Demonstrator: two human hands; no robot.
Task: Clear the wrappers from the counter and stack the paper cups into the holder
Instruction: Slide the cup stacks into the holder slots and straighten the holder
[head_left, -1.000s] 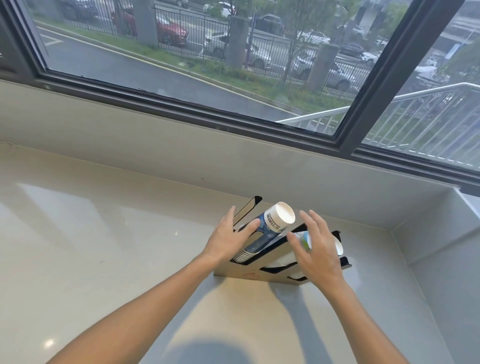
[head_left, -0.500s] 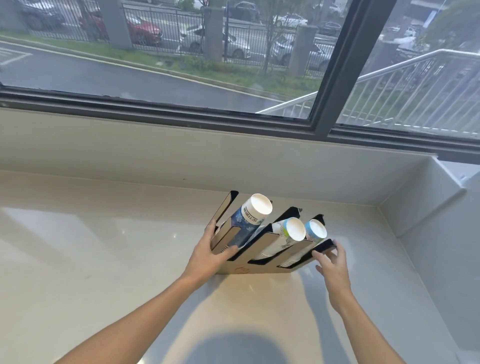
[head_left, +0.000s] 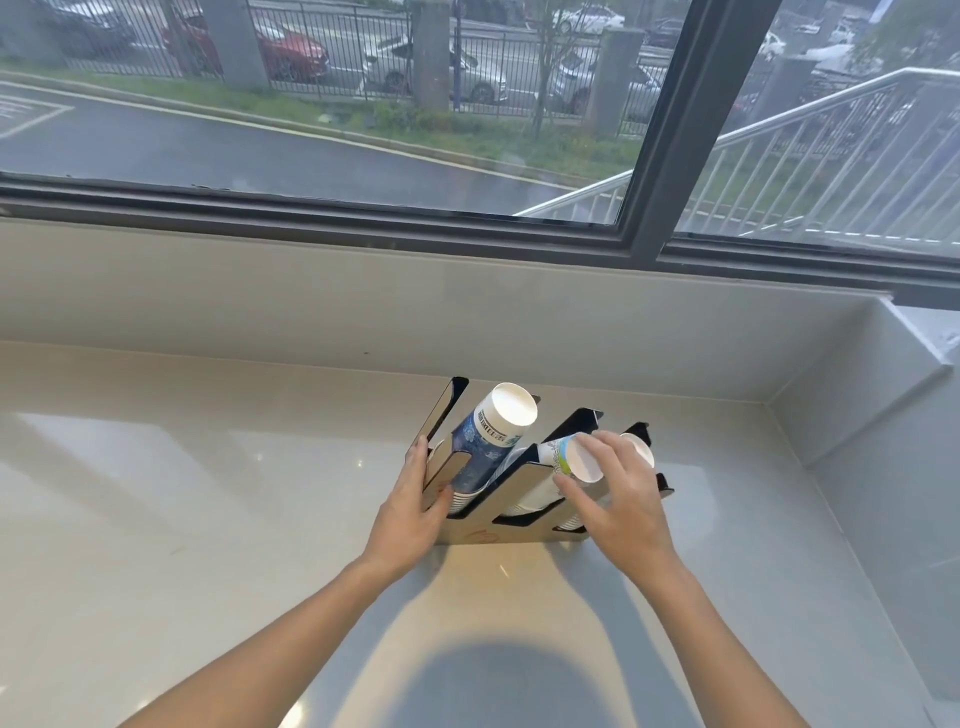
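Note:
A black three-slot cup holder (head_left: 524, 475) lies slanted on the pale counter (head_left: 182, 509) near the back wall. A tall stack of blue-patterned paper cups (head_left: 493, 431) fills its left slot. A green-and-white cup stack (head_left: 563, 457) lies in the middle slot, and a third stack (head_left: 640, 448) shows behind my fingers on the right. My left hand (head_left: 413, 512) grips the holder's left side panel. My right hand (head_left: 618, 499) rests over the middle and right stacks, fingertips around the middle stack's top cup. No wrappers are in view.
A low white backsplash (head_left: 467, 317) and a dark-framed window (head_left: 644, 156) run behind the counter. At the right, a raised white ledge (head_left: 883, 384) closes the corner. My shadow falls on the counter's near part.
My right hand has moved from the holder's right end up onto the middle cup stack. My left hand has stayed on the holder's left side. The view has shifted slightly.

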